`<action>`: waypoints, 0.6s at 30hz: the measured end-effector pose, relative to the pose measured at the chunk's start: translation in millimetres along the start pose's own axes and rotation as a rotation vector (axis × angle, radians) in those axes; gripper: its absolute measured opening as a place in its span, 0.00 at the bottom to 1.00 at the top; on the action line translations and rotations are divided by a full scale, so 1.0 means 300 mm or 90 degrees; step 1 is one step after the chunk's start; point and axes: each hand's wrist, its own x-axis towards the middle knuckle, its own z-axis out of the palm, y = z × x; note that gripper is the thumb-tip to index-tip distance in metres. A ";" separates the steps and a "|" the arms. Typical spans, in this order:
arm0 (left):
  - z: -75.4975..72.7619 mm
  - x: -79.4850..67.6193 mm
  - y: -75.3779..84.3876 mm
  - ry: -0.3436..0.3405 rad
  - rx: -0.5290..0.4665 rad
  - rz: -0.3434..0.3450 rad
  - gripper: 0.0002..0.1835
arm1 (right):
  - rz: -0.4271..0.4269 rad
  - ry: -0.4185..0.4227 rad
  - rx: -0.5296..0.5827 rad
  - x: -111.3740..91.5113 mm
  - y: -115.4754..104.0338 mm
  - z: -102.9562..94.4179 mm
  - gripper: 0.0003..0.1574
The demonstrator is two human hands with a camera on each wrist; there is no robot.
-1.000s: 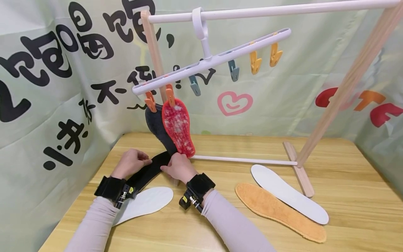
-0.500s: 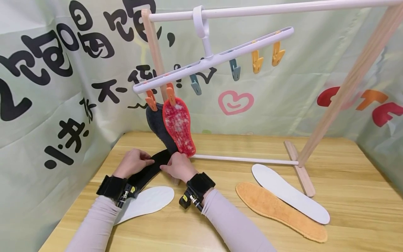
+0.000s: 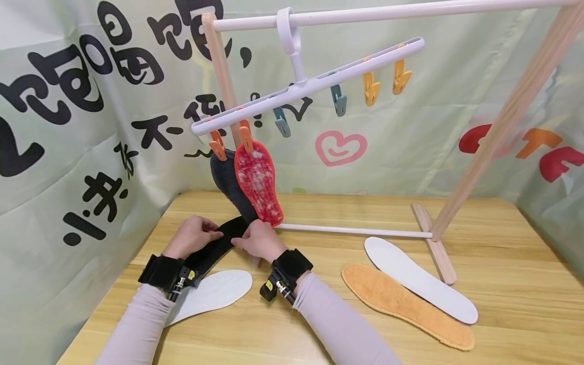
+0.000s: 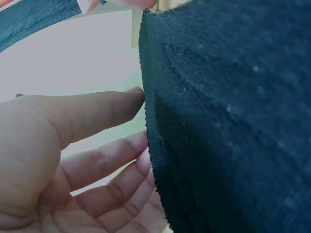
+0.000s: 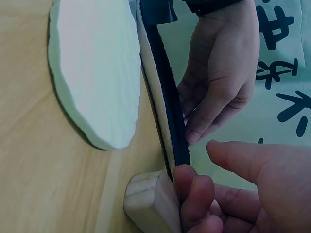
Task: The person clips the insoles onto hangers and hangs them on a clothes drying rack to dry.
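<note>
Between my two hands is a black insole (image 3: 212,253), slanting above the table at the left. My left hand (image 3: 189,237) pinches its long edge; in the left wrist view the thumb (image 4: 104,110) meets that edge, with the other fingers on its far side. Near the insole's far end, my right hand (image 3: 263,242) grips it with curled fingers, the thumb standing apart in the right wrist view. Just behind hang a dark grey insole (image 3: 227,175) and a red fluffy insole (image 3: 257,182), each from an orange clip (image 3: 246,138). A white insole (image 3: 221,291) lies below my left wrist.
A white hanger (image 3: 298,90) tilts down to the left from the rack's top bar (image 3: 388,16). Blue clips (image 3: 338,100) and yellow clips (image 3: 371,90) dangle from it. An orange insole (image 3: 401,304) and another white insole (image 3: 420,279) lie at the right, by the rack's foot (image 3: 433,246).
</note>
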 end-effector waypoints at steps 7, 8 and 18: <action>-0.009 -0.003 -0.003 -0.005 -0.010 -0.006 0.16 | -0.001 -0.002 0.010 -0.004 -0.004 -0.003 0.29; -0.010 -0.003 -0.004 -0.006 -0.008 -0.009 0.16 | 0.002 0.001 0.010 -0.005 -0.005 -0.001 0.29; -0.030 0.003 -0.013 0.022 -0.006 -0.015 0.11 | 0.019 0.006 0.054 -0.032 -0.038 -0.022 0.29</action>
